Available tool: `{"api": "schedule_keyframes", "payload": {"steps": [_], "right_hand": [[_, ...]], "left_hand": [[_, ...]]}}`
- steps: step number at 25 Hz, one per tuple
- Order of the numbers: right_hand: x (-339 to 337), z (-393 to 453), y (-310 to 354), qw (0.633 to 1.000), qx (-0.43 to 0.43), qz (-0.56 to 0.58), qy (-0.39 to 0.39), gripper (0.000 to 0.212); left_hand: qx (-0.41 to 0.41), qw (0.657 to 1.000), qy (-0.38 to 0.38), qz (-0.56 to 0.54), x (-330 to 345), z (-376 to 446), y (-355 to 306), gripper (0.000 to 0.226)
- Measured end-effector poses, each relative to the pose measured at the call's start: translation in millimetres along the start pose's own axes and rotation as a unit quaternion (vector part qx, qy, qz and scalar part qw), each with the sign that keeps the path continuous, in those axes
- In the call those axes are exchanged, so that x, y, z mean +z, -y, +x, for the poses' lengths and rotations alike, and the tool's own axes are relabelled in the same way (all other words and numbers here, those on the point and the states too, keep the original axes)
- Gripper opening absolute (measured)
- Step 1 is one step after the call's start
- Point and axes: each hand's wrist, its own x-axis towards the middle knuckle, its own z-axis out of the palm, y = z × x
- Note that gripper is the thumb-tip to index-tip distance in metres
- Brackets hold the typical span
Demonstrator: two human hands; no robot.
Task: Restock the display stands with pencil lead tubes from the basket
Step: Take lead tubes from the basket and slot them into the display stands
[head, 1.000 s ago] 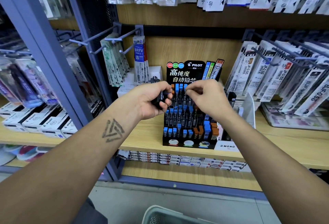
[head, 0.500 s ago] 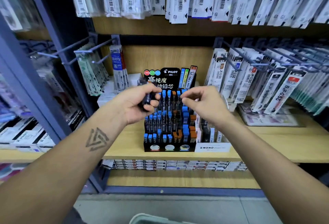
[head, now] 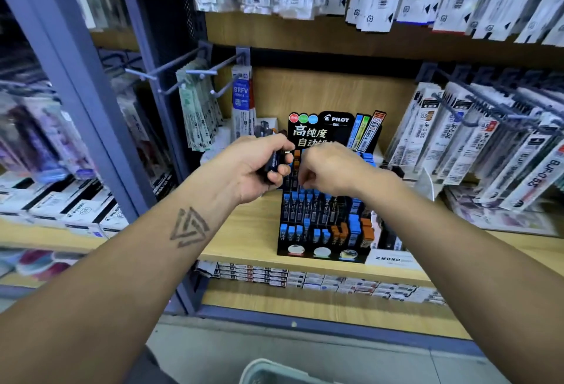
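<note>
Black stand [head: 320, 231] sat on the shelf [head: 253, 231] mid-restock: your left hand [head: 259, 167] gripped spare lead tubes [head: 272, 165], your right hand [head: 331, 170] pinched at one, grip unclear; next, seat it in an empty slot.

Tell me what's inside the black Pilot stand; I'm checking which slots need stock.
The Pilot stand holds upright lead tubes: blue caps mostly, orange caps lower right. The hands, left and right, cover the upper rows, so those slots cannot be judged.
</note>
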Motion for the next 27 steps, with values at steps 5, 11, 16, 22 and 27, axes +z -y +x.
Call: {"api": "schedule_keyframes", "payload": {"steps": [5,11,16,22,27], "right_hand": [[-1,7,5,0.999,0.014,-0.001,0.035,0.01],[-1,9,10,0.998,0.024,-0.003,0.053,0.012],[2,5,14,0.998,0.023,-0.006,0.056,0.012],[4,0,17,0.998,0.033,-0.016,0.057,0.023],[7,0,18,0.997,0.049,0.009,0.052,0.018]], "left_hand": [[0.0,1.0,0.001,0.001,3,-2,0,0.012],[-0.007,1.0,0.001,0.0,1,-3,-2,0.012],[-0.01,1.0,-0.006,0.002,-2,-2,-2,0.013],[-0.01,1.0,-0.006,0.006,0,-3,-1,0.014],[-0.011,1.0,-0.004,0.005,1,-4,-1,0.016]]}}
